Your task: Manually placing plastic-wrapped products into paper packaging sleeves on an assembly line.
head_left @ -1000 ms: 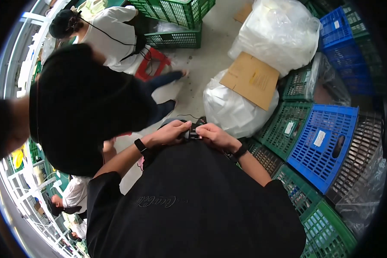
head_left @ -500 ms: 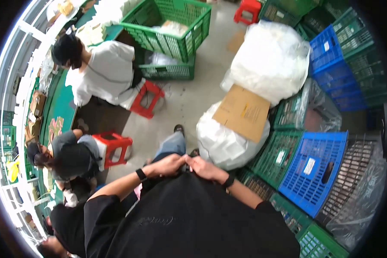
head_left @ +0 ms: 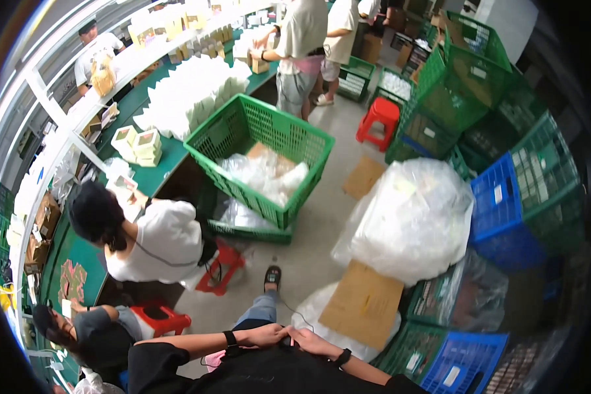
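My left hand [head_left: 267, 335] and my right hand [head_left: 310, 341] meet in front of my black shirt [head_left: 243, 371] at the waist. The fingers of both are closed, fingertips together. Something small and dark shows between them, too small to name. Each wrist wears a dark band. Just beyond my hands, one foot in a dark shoe [head_left: 272, 278] is on the floor. To the right of my hands, a brown cardboard sheet [head_left: 361, 303] lies on a white plastic bag [head_left: 315, 305].
Ahead, a green crate [head_left: 302, 190] holding clear plastic rests on another. Seated co-workers [head_left: 157, 240] line the green workbench [head_left: 85, 243] at left. Stools include a red one [head_left: 377, 121] farther off. Right stand a big white bag [head_left: 414, 217] and stacked green and blue crates [head_left: 496, 197].
My view has tilted up and ahead, so the scene sits lower and standing people and the far bench now show. My hands stay together at my waist.
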Available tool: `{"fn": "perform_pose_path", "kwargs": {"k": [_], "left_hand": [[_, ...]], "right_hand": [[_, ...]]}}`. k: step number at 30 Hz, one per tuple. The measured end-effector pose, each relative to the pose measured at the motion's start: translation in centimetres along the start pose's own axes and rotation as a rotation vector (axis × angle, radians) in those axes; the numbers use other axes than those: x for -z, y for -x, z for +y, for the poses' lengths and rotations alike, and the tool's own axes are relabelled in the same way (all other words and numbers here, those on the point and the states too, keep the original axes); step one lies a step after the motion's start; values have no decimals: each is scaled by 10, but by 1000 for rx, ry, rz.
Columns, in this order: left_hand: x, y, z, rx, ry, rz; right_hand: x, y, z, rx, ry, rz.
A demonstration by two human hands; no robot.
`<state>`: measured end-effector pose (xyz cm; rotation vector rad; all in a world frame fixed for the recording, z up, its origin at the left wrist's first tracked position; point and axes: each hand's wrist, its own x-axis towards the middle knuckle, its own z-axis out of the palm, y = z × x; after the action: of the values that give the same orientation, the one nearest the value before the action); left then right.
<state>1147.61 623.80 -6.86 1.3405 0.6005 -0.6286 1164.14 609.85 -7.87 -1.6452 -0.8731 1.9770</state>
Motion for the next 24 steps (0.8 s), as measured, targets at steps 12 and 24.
{"fn": "perform_pose_path", "kwargs": {"k": [12,24], "left_hand": [[197,-86,149,-33,-53,-237],[335,-266,325,-351,-212,-295]], "right_hand": [[226,-62,-103,140,117,-299],[510,-110,-151,-7,-612,-313]]}}
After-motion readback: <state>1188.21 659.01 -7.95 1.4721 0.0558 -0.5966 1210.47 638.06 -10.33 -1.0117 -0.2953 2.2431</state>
